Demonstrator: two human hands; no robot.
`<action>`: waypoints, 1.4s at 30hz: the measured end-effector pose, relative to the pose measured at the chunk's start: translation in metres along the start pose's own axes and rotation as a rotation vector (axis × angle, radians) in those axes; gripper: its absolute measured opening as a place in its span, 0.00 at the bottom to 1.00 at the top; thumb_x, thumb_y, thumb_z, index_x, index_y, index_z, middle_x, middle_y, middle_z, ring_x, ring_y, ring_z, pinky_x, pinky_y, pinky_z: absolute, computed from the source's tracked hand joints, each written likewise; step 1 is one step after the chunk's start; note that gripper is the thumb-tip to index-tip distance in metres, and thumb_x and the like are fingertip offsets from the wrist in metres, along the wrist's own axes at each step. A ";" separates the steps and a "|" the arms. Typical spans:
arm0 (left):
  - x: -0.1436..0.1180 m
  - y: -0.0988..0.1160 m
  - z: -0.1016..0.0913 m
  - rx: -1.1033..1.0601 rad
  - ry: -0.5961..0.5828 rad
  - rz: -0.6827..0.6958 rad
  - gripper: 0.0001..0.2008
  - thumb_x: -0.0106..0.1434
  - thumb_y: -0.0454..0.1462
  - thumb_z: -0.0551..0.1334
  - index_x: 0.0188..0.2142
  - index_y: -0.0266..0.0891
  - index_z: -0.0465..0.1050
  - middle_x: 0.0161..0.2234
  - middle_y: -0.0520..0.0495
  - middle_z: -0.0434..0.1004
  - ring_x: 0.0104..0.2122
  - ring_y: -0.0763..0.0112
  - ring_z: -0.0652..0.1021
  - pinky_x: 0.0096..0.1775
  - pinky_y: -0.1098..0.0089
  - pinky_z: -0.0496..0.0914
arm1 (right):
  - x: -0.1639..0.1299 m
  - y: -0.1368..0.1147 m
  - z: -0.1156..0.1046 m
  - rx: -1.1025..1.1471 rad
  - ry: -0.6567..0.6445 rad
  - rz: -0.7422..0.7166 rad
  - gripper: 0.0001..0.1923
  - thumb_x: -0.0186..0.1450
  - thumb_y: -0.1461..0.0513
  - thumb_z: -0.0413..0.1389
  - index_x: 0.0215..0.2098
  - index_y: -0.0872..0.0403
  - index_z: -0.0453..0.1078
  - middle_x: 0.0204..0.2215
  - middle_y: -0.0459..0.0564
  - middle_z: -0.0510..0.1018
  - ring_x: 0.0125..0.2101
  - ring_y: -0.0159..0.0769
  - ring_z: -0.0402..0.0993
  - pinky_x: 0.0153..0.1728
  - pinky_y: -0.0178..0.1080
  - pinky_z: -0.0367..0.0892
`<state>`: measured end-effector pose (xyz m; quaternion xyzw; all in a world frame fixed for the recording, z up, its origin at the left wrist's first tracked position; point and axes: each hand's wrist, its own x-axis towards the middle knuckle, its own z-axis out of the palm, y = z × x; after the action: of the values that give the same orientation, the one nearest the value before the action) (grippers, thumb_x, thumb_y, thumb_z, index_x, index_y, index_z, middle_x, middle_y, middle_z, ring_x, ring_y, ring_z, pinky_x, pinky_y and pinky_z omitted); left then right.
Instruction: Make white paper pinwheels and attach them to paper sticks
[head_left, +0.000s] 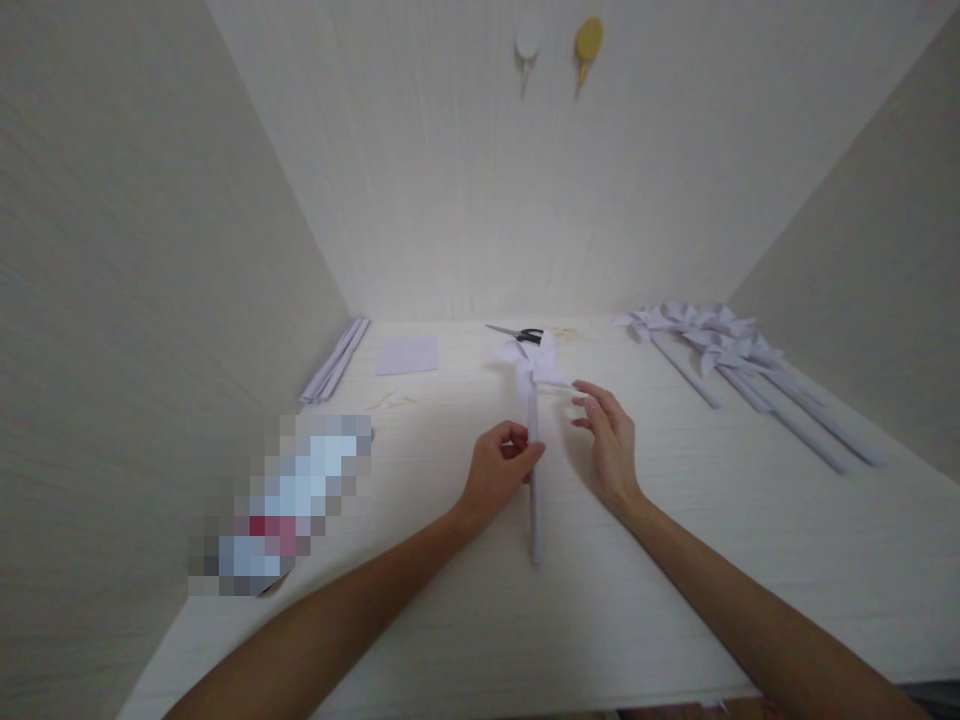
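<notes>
A pale lilac paper pinwheel (534, 372) on a rolled paper stick lies lengthwise on the white table (675, 560), its vanes pointing away from me. My left hand (499, 472) is closed around the middle of the stick. My right hand (609, 440) hovers just right of the stick with fingers spread, its fingertips near one vane; it holds nothing.
Several finished paper pinwheels (739, 370) lie in a row at the far right. Scissors (517, 333) rest behind the pinwheel. A square paper sheet (409, 355) and rolled paper sticks (336, 360) lie at the far left. A blurred object (289, 510) sits near left. Walls enclose three sides.
</notes>
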<state>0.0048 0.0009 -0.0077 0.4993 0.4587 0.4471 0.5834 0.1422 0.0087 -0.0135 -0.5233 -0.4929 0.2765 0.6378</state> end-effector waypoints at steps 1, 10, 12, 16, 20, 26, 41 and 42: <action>0.000 0.001 0.000 0.002 0.006 0.002 0.10 0.45 0.39 0.62 0.22 0.35 0.63 0.17 0.58 0.60 0.14 0.83 0.64 0.16 0.79 0.61 | -0.001 -0.001 0.000 -0.021 -0.027 -0.027 0.13 0.60 0.57 0.47 0.38 0.54 0.67 0.38 0.52 0.70 0.36 0.36 0.66 0.30 0.36 0.63; 0.000 0.000 -0.001 0.003 -0.009 0.008 0.10 0.46 0.39 0.61 0.23 0.35 0.63 0.17 0.58 0.59 0.14 0.83 0.65 0.15 0.80 0.60 | -0.007 -0.006 0.004 -0.014 -0.191 -0.118 0.10 0.61 0.60 0.47 0.27 0.54 0.66 0.26 0.46 0.68 0.28 0.31 0.64 0.28 0.35 0.60; 0.000 -0.001 -0.001 0.005 -0.014 -0.002 0.09 0.46 0.38 0.61 0.22 0.35 0.62 0.17 0.57 0.60 0.15 0.83 0.65 0.16 0.80 0.61 | -0.003 -0.001 0.002 0.077 -0.049 -0.036 0.07 0.60 0.60 0.48 0.30 0.53 0.65 0.29 0.46 0.69 0.27 0.30 0.64 0.25 0.33 0.60; 0.000 -0.002 0.000 0.006 -0.034 0.003 0.10 0.45 0.38 0.62 0.21 0.36 0.61 0.16 0.58 0.59 0.15 0.83 0.65 0.16 0.80 0.61 | 0.005 0.005 -0.001 0.175 0.072 0.036 0.15 0.59 0.59 0.48 0.46 0.48 0.61 0.48 0.49 0.64 0.36 0.32 0.66 0.27 0.33 0.63; 0.000 0.000 0.000 -0.009 -0.033 -0.006 0.10 0.46 0.38 0.62 0.22 0.36 0.62 0.17 0.58 0.59 0.15 0.83 0.65 0.16 0.79 0.61 | 0.003 0.001 0.000 0.099 -0.013 0.008 0.13 0.60 0.58 0.47 0.42 0.51 0.66 0.43 0.50 0.69 0.38 0.34 0.66 0.29 0.34 0.63; 0.000 0.003 -0.001 -0.012 -0.022 0.007 0.10 0.47 0.39 0.61 0.23 0.35 0.62 0.16 0.58 0.59 0.13 0.84 0.63 0.16 0.79 0.59 | -0.011 -0.008 0.000 -0.097 -0.254 -0.193 0.16 0.62 0.59 0.45 0.21 0.55 0.67 0.20 0.45 0.69 0.25 0.31 0.64 0.28 0.34 0.59; 0.006 -0.003 -0.006 -0.046 0.166 0.102 0.09 0.53 0.39 0.57 0.29 0.38 0.56 0.21 0.57 0.63 0.15 0.81 0.67 0.17 0.78 0.62 | -0.021 -0.012 0.009 -0.409 -0.674 -0.226 0.14 0.54 0.60 0.53 0.19 0.52 0.50 0.17 0.40 0.58 0.18 0.26 0.53 0.19 0.31 0.51; 0.006 -0.003 -0.006 -0.043 0.173 0.107 0.09 0.53 0.39 0.56 0.29 0.38 0.56 0.22 0.57 0.63 0.16 0.81 0.67 0.18 0.77 0.62 | -0.021 -0.012 0.009 -0.427 -0.672 -0.229 0.14 0.54 0.60 0.53 0.19 0.53 0.51 0.17 0.40 0.58 0.18 0.26 0.53 0.19 0.31 0.50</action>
<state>0.0005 0.0077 -0.0119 0.4697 0.4704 0.5290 0.5275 0.1244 -0.0097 -0.0095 -0.4661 -0.7751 0.2509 0.3451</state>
